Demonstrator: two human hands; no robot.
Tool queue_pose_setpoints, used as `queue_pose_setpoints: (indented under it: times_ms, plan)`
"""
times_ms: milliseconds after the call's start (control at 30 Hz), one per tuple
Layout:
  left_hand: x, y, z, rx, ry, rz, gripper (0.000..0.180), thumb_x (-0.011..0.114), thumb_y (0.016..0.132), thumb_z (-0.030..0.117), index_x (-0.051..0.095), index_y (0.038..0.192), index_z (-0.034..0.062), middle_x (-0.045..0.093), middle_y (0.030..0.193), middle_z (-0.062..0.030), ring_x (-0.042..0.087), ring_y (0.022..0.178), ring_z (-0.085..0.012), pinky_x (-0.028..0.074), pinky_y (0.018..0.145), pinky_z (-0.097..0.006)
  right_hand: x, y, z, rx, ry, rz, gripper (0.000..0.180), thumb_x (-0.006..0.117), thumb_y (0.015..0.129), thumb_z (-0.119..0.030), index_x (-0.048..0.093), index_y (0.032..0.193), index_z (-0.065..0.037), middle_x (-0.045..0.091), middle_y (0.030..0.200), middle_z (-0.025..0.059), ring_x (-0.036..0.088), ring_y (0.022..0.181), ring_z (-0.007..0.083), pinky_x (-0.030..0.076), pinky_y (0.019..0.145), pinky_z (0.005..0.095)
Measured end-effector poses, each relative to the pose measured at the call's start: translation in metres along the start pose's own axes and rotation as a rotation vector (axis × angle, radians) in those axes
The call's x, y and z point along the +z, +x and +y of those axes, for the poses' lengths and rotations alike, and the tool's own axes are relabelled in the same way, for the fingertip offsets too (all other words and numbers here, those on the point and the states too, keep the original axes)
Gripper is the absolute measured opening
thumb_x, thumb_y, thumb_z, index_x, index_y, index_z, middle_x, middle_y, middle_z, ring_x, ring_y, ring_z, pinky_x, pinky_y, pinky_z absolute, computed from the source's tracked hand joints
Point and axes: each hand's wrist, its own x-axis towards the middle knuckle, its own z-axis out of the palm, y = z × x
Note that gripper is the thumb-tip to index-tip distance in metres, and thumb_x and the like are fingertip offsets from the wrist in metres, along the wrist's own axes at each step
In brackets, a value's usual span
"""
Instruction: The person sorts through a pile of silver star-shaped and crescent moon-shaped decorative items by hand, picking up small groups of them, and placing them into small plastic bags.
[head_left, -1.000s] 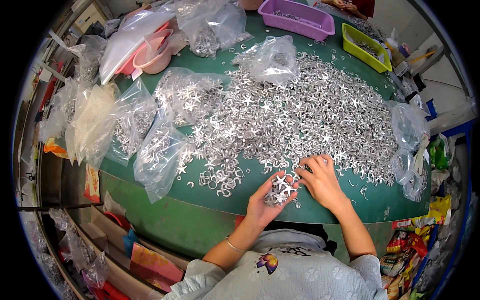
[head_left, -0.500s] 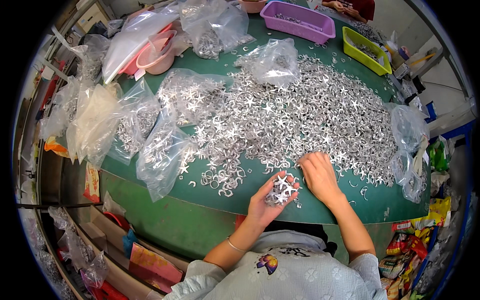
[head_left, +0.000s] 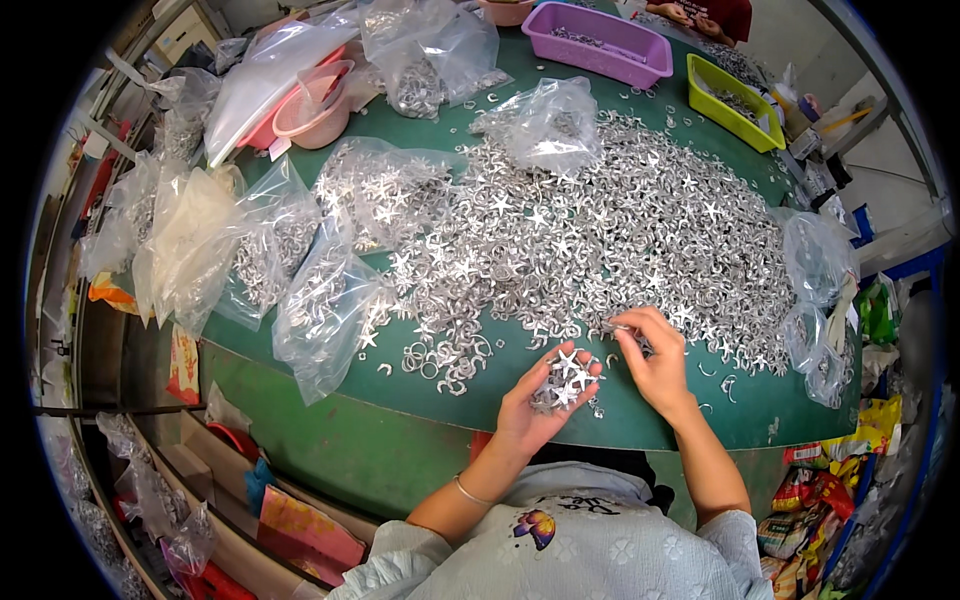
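My left hand (head_left: 528, 408) is cupped, palm up, around a heap of silver star-shaped pieces (head_left: 566, 380) close to the table's near edge. Just to its right, my right hand (head_left: 655, 368) has thumb and fingertips pinched together on a small silver piece (head_left: 614, 326), whose exact shape is too small to tell. Those fingertips are at the near border of a wide pile of silver pieces (head_left: 640, 235), where stars, crescents and rings lie mixed. A few rings and crescents (head_left: 440, 362) lie left of my left hand.
Clear plastic bags of silver pieces (head_left: 315, 300) line the left side, with a pink basin (head_left: 312, 118) behind. A purple tray (head_left: 600, 50) and a lime-green tray (head_left: 732, 108) stand at the back. Another person's hands (head_left: 690, 18) are across the table. Empty-looking bags (head_left: 815, 270) lie right.
My right hand has turned and drawn slightly back from the pile, a small silver piece now showing at its fingertips. My left hand stays nearly still with its stars.
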Motion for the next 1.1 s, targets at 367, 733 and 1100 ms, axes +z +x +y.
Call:
queue_pose_setpoints:
  times_ms: [367,733,1100]
  plan:
    - [0.007,0.002,0.000,-0.016,0.012,0.017,0.052,0.052,0.096,0.025,0.038,0.140,0.0020,0.048,0.136,-0.0178,0.047,0.126,-0.0345,0.035,0.109,-0.050,-0.004,-0.001,-0.032,0.115,0.143,-0.179,0.018,0.066,0.082,-0.001,0.066,0.100,-0.001,0.063,0.088,0.0067,0.058,0.082,0.0178,0.044,0.074,0.0277]
    - [0.010,-0.009,0.001,0.046,-0.101,0.131,0.031,0.056,0.096,0.021,0.052,0.124,0.0102,0.057,0.114,-0.0116,0.055,0.110,-0.0284,0.054,0.083,-0.037,-0.011,-0.026,-0.016,0.256,0.202,-0.063,0.012,0.063,0.084,0.001,0.066,0.096,0.001,0.064,0.086,0.0074,0.057,0.076,0.0142,0.044,0.070,0.0255]
    - [0.037,-0.029,0.007,0.132,-0.076,0.353,0.033,0.058,0.094,0.017,0.050,0.125,0.0098,0.057,0.114,-0.0117,0.056,0.108,-0.0289,0.054,0.079,-0.034,-0.003,-0.056,0.017,0.281,0.353,0.108,0.008,0.058,0.088,0.002,0.065,0.093,0.004,0.061,0.082,0.0057,0.054,0.074,0.0115,0.042,0.068,0.0232]
